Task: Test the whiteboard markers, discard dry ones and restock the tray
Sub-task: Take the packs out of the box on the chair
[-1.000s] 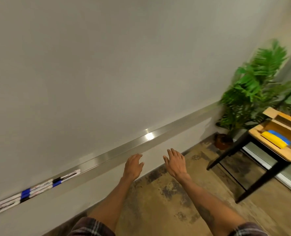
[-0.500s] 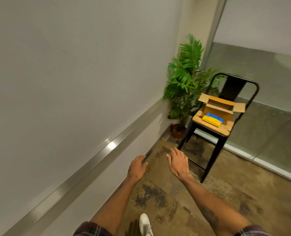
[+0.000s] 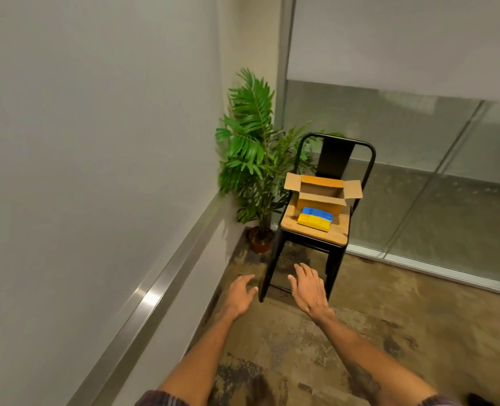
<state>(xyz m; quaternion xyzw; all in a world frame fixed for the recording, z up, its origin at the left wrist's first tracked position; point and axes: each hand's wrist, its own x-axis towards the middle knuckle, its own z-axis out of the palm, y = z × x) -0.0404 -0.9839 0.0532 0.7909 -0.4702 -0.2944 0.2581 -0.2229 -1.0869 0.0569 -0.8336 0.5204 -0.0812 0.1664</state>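
Note:
A large whiteboard (image 3: 90,148) fills the left wall, and its metal tray (image 3: 155,291) runs along the bottom edge with no markers on the stretch in view. On the wooden seat of a black chair (image 3: 316,232) stands an open cardboard box (image 3: 322,194). In front of the box lie a yellow pack (image 3: 313,221) and a blue pack (image 3: 319,211), side by side. My left hand (image 3: 240,294) and my right hand (image 3: 308,288) are both held out in front of me, low before the chair, fingers relaxed and holding nothing.
A potted palm (image 3: 254,159) stands in the corner between the whiteboard and the chair. A frosted glass partition (image 3: 418,159) runs along the right. The floor (image 3: 301,347) is mottled concrete.
My view has swung right, away from the markers on the tray, and the chair with the box is now straight ahead and closer. Both hands stay empty.

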